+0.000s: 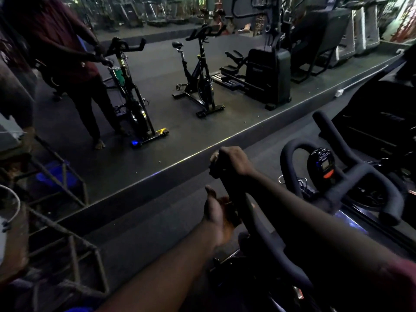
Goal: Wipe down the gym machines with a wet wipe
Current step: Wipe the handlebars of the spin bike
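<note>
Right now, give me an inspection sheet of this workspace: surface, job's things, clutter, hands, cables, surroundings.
Surface: dark floor, with a wall mirror above its edge.
Job's things: spin bike handlebar; console lit; no wet wipe seen.
Clutter: metal rack on the left.
Hands: right hand closed around the bar's tip; left hand open, palm against the bar lower down.
Cables: nothing seen clearly.
Surroundings: mirror shows a person beside a bike, a second bike and a stepper; light is dim.
</note>
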`<act>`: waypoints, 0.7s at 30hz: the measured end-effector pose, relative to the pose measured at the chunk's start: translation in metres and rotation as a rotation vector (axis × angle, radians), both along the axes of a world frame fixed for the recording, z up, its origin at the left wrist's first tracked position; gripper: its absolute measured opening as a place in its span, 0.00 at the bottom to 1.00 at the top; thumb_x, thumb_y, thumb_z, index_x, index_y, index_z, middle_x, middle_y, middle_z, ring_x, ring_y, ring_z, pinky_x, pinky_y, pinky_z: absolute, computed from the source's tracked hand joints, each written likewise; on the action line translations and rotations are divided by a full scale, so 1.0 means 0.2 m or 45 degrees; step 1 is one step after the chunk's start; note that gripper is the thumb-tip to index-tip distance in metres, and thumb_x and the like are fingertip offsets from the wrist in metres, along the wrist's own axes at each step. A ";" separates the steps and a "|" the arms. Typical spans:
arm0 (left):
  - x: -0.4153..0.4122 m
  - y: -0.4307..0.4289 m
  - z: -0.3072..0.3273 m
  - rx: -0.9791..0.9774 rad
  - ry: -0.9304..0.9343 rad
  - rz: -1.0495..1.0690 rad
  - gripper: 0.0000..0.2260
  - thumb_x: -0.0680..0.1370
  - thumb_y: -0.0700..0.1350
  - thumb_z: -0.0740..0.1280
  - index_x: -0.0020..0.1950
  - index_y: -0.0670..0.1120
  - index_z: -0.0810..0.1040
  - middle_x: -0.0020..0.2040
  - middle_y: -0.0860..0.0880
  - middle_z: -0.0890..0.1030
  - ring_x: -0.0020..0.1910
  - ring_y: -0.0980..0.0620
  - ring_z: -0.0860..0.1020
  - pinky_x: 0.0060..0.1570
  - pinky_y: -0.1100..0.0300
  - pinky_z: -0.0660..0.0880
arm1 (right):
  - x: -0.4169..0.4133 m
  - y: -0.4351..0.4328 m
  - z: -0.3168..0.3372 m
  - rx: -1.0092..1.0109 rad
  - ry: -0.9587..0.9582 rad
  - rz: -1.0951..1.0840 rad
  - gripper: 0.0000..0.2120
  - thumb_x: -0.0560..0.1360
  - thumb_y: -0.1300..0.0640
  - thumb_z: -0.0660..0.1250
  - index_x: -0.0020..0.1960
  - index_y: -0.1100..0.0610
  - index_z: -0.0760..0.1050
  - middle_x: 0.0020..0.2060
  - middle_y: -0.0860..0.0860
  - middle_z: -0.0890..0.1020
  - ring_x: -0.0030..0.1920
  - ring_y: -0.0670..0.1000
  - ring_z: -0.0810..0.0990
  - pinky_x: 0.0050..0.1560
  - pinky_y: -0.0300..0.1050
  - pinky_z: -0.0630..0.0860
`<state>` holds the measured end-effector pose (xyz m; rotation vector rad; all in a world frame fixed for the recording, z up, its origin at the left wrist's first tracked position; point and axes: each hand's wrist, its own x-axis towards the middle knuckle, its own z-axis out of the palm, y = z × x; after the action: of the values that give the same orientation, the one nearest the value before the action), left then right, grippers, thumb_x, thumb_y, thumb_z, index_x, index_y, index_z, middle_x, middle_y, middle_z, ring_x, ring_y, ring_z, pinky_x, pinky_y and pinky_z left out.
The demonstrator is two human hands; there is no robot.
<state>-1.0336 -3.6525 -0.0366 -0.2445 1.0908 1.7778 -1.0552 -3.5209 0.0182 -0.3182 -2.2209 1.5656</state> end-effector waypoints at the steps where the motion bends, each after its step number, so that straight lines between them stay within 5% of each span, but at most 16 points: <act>1: -0.05 -0.01 -0.04 -0.066 0.073 0.004 0.40 0.80 0.74 0.46 0.47 0.41 0.79 0.41 0.40 0.84 0.35 0.43 0.83 0.37 0.56 0.77 | 0.05 -0.02 -0.02 -0.182 0.034 0.009 0.13 0.82 0.60 0.63 0.46 0.68 0.79 0.43 0.64 0.85 0.43 0.60 0.85 0.46 0.54 0.80; 3: -0.18 -0.06 -0.09 -0.143 0.277 0.006 0.42 0.80 0.75 0.44 0.44 0.40 0.81 0.40 0.39 0.85 0.34 0.43 0.82 0.39 0.53 0.77 | 0.16 -0.06 -0.08 -0.365 0.102 -0.127 0.10 0.82 0.57 0.66 0.58 0.62 0.80 0.53 0.62 0.86 0.53 0.58 0.85 0.52 0.50 0.80; 6: -0.36 -0.10 0.00 -0.312 0.549 -0.050 0.39 0.82 0.73 0.45 0.45 0.43 0.82 0.41 0.41 0.86 0.31 0.46 0.81 0.34 0.57 0.76 | 0.33 -0.10 -0.08 -0.049 0.135 -0.234 0.18 0.77 0.43 0.72 0.62 0.51 0.77 0.56 0.48 0.87 0.58 0.45 0.84 0.56 0.48 0.81; 9: -0.47 -0.03 0.17 -0.442 0.864 -0.154 0.28 0.86 0.66 0.54 0.45 0.45 0.80 0.39 0.46 0.83 0.30 0.50 0.77 0.31 0.61 0.70 | 0.48 -0.12 -0.07 0.253 0.189 -0.228 0.14 0.74 0.55 0.76 0.58 0.57 0.84 0.48 0.42 0.86 0.49 0.29 0.79 0.51 0.38 0.76; 11: -0.52 0.04 0.27 -0.506 1.055 -0.220 0.22 0.87 0.59 0.58 0.45 0.46 0.79 0.38 0.47 0.80 0.30 0.51 0.74 0.32 0.61 0.67 | 0.58 -0.13 -0.11 0.369 0.266 -0.170 0.17 0.74 0.56 0.75 0.61 0.61 0.84 0.57 0.46 0.86 0.59 0.36 0.81 0.61 0.35 0.74; 14: -0.57 0.14 0.38 -0.570 1.200 -0.293 0.18 0.87 0.56 0.59 0.47 0.46 0.78 0.37 0.49 0.77 0.29 0.53 0.70 0.32 0.61 0.64 | 0.72 -0.10 -0.12 0.791 0.217 0.080 0.15 0.80 0.57 0.72 0.66 0.56 0.82 0.69 0.48 0.79 0.71 0.49 0.76 0.71 0.45 0.71; 17: -0.61 0.19 0.43 -0.582 1.097 -0.324 0.19 0.87 0.58 0.58 0.49 0.46 0.78 0.37 0.49 0.76 0.29 0.53 0.68 0.32 0.60 0.62 | 0.72 -0.08 -0.05 1.264 0.216 -0.027 0.14 0.81 0.49 0.68 0.66 0.46 0.82 0.67 0.45 0.77 0.68 0.51 0.72 0.67 0.47 0.67; 21: -0.64 0.25 0.47 -0.575 1.081 -0.339 0.22 0.87 0.58 0.57 0.46 0.44 0.78 0.41 0.44 0.78 0.29 0.51 0.69 0.32 0.60 0.64 | 0.45 -0.12 0.04 1.376 0.354 0.097 0.12 0.83 0.59 0.65 0.62 0.59 0.83 0.60 0.56 0.79 0.58 0.57 0.75 0.58 0.48 0.73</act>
<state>-1.1611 -3.6025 0.0582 0.4197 2.0185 1.3757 -0.9644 -3.5445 0.0258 0.2887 -2.4750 0.2370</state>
